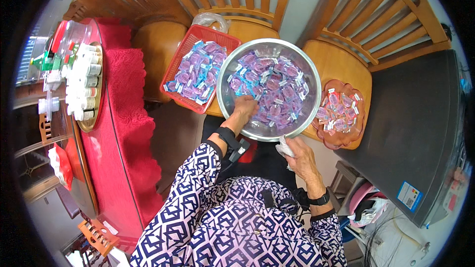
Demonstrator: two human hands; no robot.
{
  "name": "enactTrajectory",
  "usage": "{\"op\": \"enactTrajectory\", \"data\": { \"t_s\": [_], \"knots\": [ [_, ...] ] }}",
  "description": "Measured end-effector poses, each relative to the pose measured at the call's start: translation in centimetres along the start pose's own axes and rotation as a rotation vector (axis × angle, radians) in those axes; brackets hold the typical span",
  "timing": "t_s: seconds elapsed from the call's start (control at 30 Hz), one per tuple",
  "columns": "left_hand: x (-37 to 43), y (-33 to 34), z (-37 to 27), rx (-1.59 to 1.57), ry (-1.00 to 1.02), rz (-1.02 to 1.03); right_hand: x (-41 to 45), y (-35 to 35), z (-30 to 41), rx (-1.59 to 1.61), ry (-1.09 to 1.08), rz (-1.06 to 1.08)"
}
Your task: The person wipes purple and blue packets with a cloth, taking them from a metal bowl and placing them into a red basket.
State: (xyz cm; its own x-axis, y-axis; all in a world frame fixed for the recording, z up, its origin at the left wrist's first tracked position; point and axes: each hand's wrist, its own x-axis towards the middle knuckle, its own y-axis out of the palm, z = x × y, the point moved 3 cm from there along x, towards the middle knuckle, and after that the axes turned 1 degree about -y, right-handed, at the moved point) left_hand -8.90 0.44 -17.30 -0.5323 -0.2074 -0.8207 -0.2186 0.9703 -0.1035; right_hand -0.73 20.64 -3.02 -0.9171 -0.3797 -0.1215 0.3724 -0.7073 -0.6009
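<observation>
A round stainless steel basin [316, 81] stands before me, holding many small purple and blue plastic packets [274, 81] with white tabs. My left hand [245, 108] reaches over its lower left rim among the packets; its fingertips are partly hidden, so any hold on one cannot be told. At the basin's near rim, my right hand [300, 155] grips a crumpled white cloth or tissue [285, 148]. A red plastic basket [176, 55] with similar packets is left of the basin. To the right, a brown scalloped dish [334, 143] holds packets in red and clear tones.
Wooden chairs [336, 55] support the containers. A clear plastic bag [213, 19] lies behind the basket. On the left, a table with a red cloth [122, 81] bears a tray of white bottles [89, 81]. A dark cabinet-like appliance [404, 126] stands at the right.
</observation>
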Motion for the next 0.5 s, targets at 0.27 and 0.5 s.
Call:
{"op": "enactTrajectory", "data": {
  "t_s": [0.27,0.5],
  "knots": [
    [0.0,0.1,0.0,0.173,0.14,-0.008,0.3,0.0,-0.4,0.056,0.006,-0.041],
    [-4.3,-2.6,-0.7,-0.337,0.187,0.269,1.6,-0.8,-0.7,0.085,-0.022,-0.171]
  ]
}}
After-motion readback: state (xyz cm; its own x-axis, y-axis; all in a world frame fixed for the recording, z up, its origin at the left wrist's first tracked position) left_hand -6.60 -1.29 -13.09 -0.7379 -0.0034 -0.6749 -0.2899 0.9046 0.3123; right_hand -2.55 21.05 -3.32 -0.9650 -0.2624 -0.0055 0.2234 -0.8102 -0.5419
